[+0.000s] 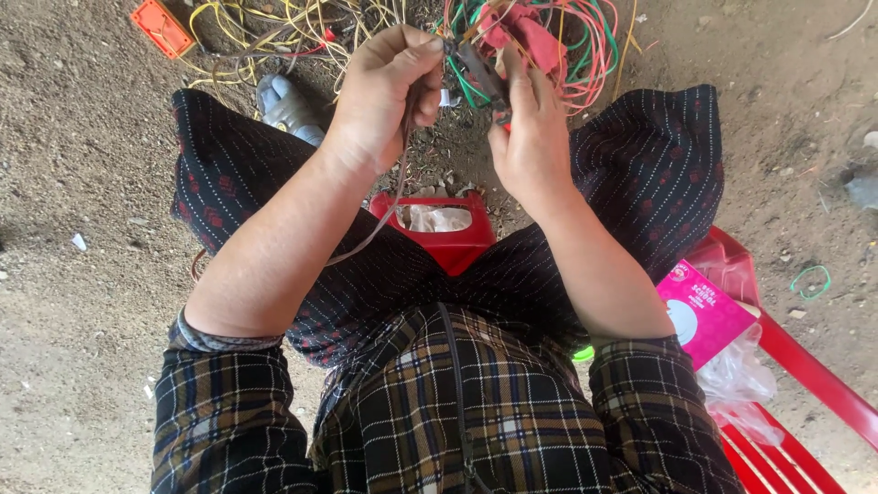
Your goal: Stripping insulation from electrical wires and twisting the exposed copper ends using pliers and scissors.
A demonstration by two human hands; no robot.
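Note:
My left hand [389, 96] pinches the end of a thin brown wire [389, 206] between thumb and fingers; the wire hangs down in a curve over my lap. My right hand [530, 137] grips a dark plier-like tool [483, 78] with a red handle, its tip meeting the wire end close to the left fingertips. Both hands are raised above my knees, which are covered by dark patterned cloth.
A tangle of yellow, red and green wires [585, 46] lies on the dirt ahead. An orange box [162, 27] sits far left, a grey sandal [288, 108] beside it. A red plastic stool [448, 240] is under me, and a red chair [786, 366] with a pink packet [704, 311] stands at right.

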